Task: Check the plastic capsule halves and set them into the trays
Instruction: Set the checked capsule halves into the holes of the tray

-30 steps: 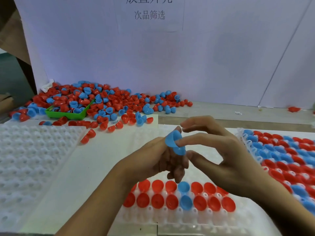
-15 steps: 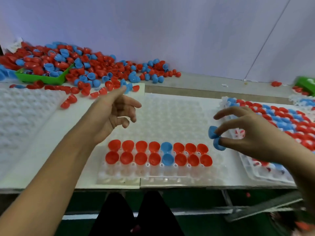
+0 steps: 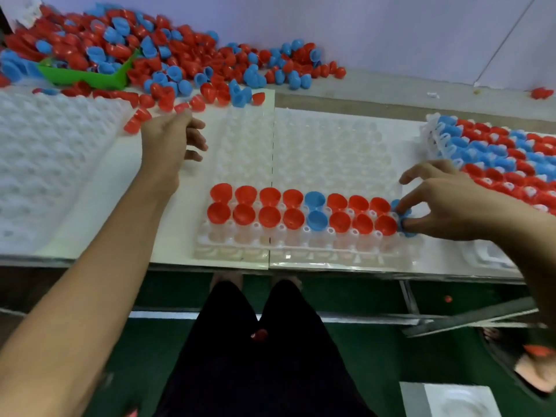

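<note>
Your right hand (image 3: 445, 203) has lowered both blue capsule halves (image 3: 403, 216) onto the tray's (image 3: 331, 152) right end; your left hand (image 3: 168, 142) has reached the loose pile (image 3: 168, 64).

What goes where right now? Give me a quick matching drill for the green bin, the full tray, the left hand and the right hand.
Things:
1. green bin
2. full tray
3. left hand
4. right hand

Places:
A. far right of the table
B. at the right end of the two filled rows, holding blue capsule halves
C. far left, in the loose pile
D. reaching toward loose red halves near the pile

Pairs: 1-C, 2-A, 3-D, 4-B
</note>
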